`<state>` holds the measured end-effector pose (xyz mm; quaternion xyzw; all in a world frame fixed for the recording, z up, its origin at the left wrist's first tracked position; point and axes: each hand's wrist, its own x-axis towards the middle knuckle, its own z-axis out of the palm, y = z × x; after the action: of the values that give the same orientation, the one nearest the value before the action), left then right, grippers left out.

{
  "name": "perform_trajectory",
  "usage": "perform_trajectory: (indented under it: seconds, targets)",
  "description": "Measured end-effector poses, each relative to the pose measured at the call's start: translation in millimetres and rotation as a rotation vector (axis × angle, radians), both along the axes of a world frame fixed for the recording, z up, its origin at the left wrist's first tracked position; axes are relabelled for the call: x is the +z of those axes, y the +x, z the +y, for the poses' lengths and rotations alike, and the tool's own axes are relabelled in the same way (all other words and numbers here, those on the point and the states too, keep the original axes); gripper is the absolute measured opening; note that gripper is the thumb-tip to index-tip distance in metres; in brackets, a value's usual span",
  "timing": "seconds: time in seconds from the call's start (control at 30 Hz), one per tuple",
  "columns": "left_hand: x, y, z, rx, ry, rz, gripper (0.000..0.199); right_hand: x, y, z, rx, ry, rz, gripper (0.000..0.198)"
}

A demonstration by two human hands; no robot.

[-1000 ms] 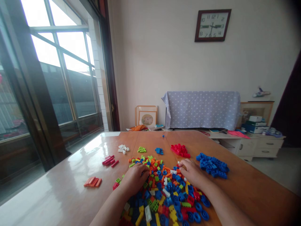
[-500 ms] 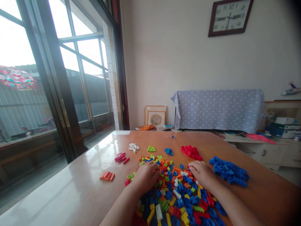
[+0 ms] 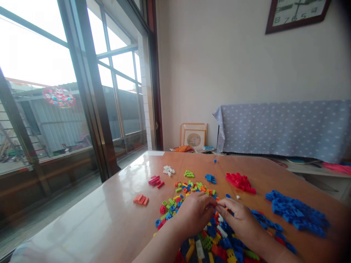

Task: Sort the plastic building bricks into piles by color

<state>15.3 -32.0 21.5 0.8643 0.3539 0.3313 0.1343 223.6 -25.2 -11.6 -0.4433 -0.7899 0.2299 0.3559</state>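
Over a mixed pile of colourful toy bricks (image 3: 200,248), my two hands meet fingertip to fingertip. My left hand (image 3: 196,212) is closed with curled fingers; what it grips, if anything, is hidden. Thumb and fingers of my right hand (image 3: 237,215) pinch together, and a bit of a small red toy brick (image 3: 214,205) shows where the fingertips touch. Most of its shape is covered. Loose green and orange bricks (image 3: 196,187) lie just beyond my left hand. A small white brick (image 3: 238,197) sits on the table behind my right hand.
Sorted groups stand around the pile on the brown table (image 3: 109,219): orange bricks (image 3: 141,199), dark pink bricks (image 3: 155,181), white bricks (image 3: 168,170), green bricks (image 3: 189,174), blue bricks (image 3: 210,178), red bricks (image 3: 240,182), and a large blue heap (image 3: 297,212) at right.
My hands were apart over the pile's two sides; now they have come together at its middle. A small white brick now shows apart behind my right hand. The view has turned left.
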Motion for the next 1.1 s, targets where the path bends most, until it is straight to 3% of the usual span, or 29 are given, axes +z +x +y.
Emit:
perform_trajectory:
  seconds: [0.17, 0.3, 0.53, 0.67, 0.77, 0.9, 1.1]
  targets:
    - [-4.3, 1, 4, 0.034, -0.018, -0.027, 0.017, -3, 2, 2, 0.024, -0.055, -0.009, 0.044]
    - [-2.9, -8, 9, 0.113, -0.056, -0.121, 0.013, 1, 7, -1, 0.005, 0.005, -0.123, 0.041]
    - [6.2, -41, 27, 0.338, -0.189, -0.473, 0.020, 0, 19, 3, -0.036, 0.104, -0.256, 0.038]
    - [16.9, -60, 39, 0.388, -0.183, -0.711, 0.029, -2, 20, 6, -0.050, 0.107, -0.281, 0.036]
    - [20.0, -77, 49, 0.505, -0.202, -0.823, 0.036, 1, 21, 5, -0.058, 0.111, -0.286, 0.036]
    - [7.4, -104, 65, 0.714, -0.215, -0.860, 0.042, 3, 22, 5, -0.061, 0.119, -0.286, 0.036]
    - [-29.0, -137, 81, 0.924, -0.189, -0.835, 0.037, -1, 23, 8, -0.081, 0.119, -0.301, 0.036]
